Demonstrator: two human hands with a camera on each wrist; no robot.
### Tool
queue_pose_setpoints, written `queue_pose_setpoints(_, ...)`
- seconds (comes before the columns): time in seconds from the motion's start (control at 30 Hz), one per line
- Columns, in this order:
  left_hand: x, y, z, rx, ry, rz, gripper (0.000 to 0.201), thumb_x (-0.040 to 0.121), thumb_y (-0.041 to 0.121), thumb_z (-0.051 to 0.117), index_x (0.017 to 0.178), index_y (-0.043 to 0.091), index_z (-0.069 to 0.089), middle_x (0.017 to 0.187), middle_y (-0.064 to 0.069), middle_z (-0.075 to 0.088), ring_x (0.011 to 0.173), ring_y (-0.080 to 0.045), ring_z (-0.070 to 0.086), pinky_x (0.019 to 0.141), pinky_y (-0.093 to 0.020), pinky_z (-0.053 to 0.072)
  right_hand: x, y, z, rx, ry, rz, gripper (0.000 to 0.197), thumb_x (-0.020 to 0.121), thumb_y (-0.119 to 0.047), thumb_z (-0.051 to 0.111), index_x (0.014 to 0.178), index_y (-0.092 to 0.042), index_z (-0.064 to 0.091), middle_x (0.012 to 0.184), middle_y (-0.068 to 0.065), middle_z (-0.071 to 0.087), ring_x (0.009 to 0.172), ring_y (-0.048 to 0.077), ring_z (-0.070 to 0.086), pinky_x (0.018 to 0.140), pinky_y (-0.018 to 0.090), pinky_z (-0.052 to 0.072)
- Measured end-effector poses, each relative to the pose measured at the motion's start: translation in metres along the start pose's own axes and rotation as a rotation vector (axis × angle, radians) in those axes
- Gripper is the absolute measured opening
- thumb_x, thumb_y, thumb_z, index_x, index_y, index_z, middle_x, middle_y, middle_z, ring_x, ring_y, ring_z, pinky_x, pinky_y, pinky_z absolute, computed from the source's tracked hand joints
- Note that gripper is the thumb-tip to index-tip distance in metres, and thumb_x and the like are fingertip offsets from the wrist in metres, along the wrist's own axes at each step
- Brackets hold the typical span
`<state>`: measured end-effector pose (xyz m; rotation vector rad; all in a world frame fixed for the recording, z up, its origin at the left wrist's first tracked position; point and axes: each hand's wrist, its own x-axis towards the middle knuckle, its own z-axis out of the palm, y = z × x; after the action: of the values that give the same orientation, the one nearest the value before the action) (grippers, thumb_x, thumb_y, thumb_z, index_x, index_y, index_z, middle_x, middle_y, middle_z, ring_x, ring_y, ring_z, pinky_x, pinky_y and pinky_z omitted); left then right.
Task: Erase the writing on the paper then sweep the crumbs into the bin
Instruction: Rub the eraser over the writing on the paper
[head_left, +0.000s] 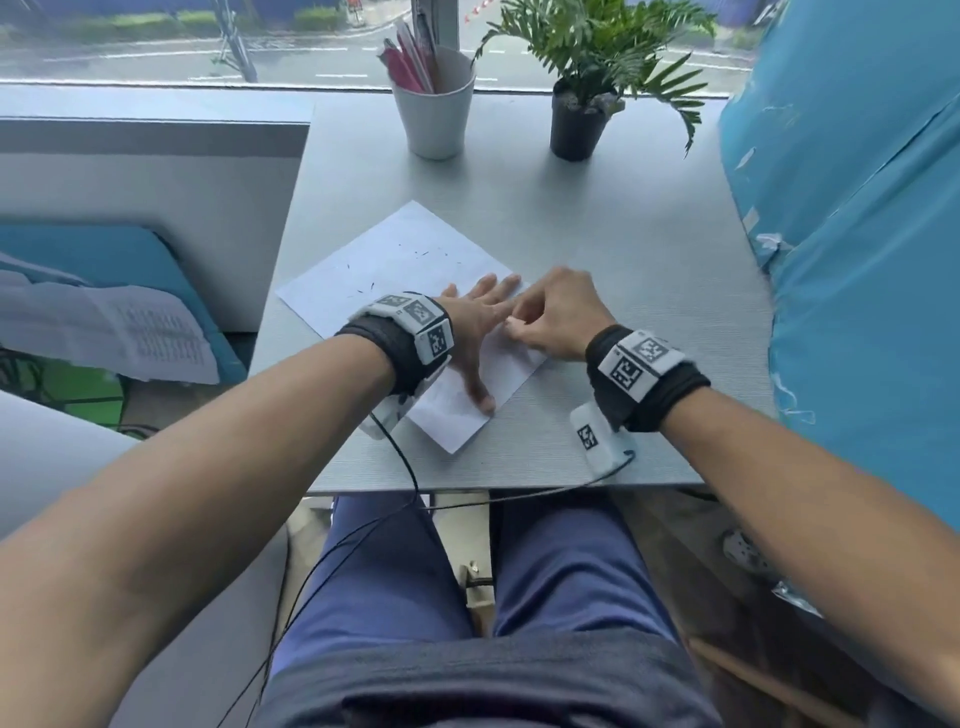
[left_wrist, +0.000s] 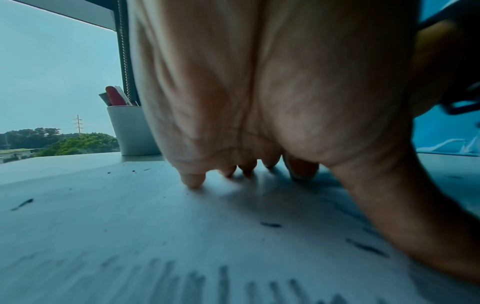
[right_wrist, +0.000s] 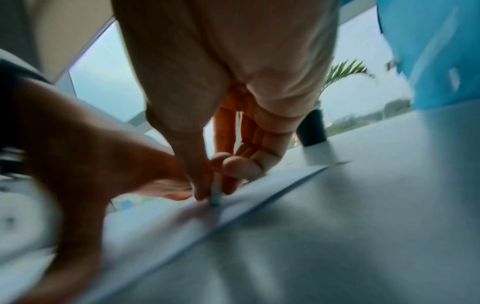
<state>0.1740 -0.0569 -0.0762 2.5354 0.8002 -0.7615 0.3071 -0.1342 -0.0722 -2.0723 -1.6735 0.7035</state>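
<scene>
While your flat left hand (head_left: 470, 322) pins white paper sheet (head_left: 395, 260) to stop sliding | right hand (head_left: 558, 317) grip pinches small pale eraser (right_wrist: 216, 194) | dark crumbs (left_wrist: 270, 224) remain

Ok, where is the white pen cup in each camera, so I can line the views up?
Head: the white pen cup stands at the top centre, at the table's far edge, beyond the paper.
Left wrist: left of centre, behind the left hand.
Right wrist: not in view.
Shared landmark: the paper shows in all three.

one paper (head_left: 395, 270) — one cup (head_left: 434, 117), one plant (head_left: 587, 78).
</scene>
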Motion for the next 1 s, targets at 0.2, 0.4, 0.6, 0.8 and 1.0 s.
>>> queue_pose_setpoints(0.2, -0.002, 0.003, -0.002, -0.002, 0.005, 0.006, 0.161, 0.046, 0.060, 0.091, 0.154, 0.023, -0.023, 0.160, 0.003, -0.029, 0.147, -0.021, -0.026, 0.119, -0.058, -0.008, 0.001, 0.002, -0.007, 0.018, 0.014, 0.030, 0.009, 0.075, -0.024, 0.077, 0.072, -0.016, 0.078, 0.069, -0.002, 0.072, 0.061, 0.005, 0.059, 0.054, 0.005, 0.039)
queue_pose_setpoints(0.4, -0.002, 0.003, -0.002, 0.001, -0.008, 0.017, 0.161, 0.045, 0.060, 0.091, 0.153, 0.025, -0.024, 0.160, 0.003, -0.030, 0.147, -0.022, -0.027, 0.118, -0.062, -0.005, -0.010, -0.009, 0.004, -0.042, -0.106, -0.059, 0.008, 0.077, -0.018, 0.075, 0.075, -0.011, 0.079, 0.074, -0.002, 0.074, 0.065, 0.005, 0.061, 0.057, 0.002, 0.039)
queue_pose_setpoints(0.6, 0.002, 0.000, 0.002, 0.016, -0.013, -0.001, 0.161, 0.043, 0.065, 0.089, 0.152, 0.030, -0.024, 0.157, -0.001, -0.036, 0.145, -0.024, -0.031, 0.118, -0.060, -0.008, -0.017, -0.017, 0.015, -0.009, -0.155, -0.090, 0.011, 0.078, -0.015, 0.071, 0.072, -0.009, 0.077, 0.070, -0.003, 0.071, 0.067, 0.004, 0.057, 0.066, 0.009, 0.037)
queue_pose_setpoints(0.8, -0.003, -0.002, 0.000, -0.006, 0.011, 0.017, 0.159, 0.044, 0.060, 0.092, 0.153, 0.031, -0.021, 0.159, -0.002, -0.033, 0.146, -0.022, -0.029, 0.118, -0.059, -0.008, -0.001, -0.007, 0.000, -0.021, -0.047, -0.016, 0.008, 0.075, -0.020, 0.074, 0.072, -0.013, 0.078, 0.070, 0.000, 0.073, 0.062, 0.007, 0.063, 0.059, 0.013, 0.048)
queue_pose_setpoints(1.0, -0.001, -0.005, 0.002, -0.018, 0.022, 0.037, 0.163, 0.041, 0.059, 0.093, 0.153, 0.031, -0.022, 0.159, 0.001, -0.032, 0.146, -0.020, -0.030, 0.118, -0.059, -0.009, 0.007, 0.007, -0.013, -0.016, 0.009, 0.023, 0.011, 0.072, -0.028, 0.079, 0.071, -0.017, 0.078, 0.065, -0.004, 0.071, 0.054, 0.000, 0.055, 0.053, 0.005, 0.036)
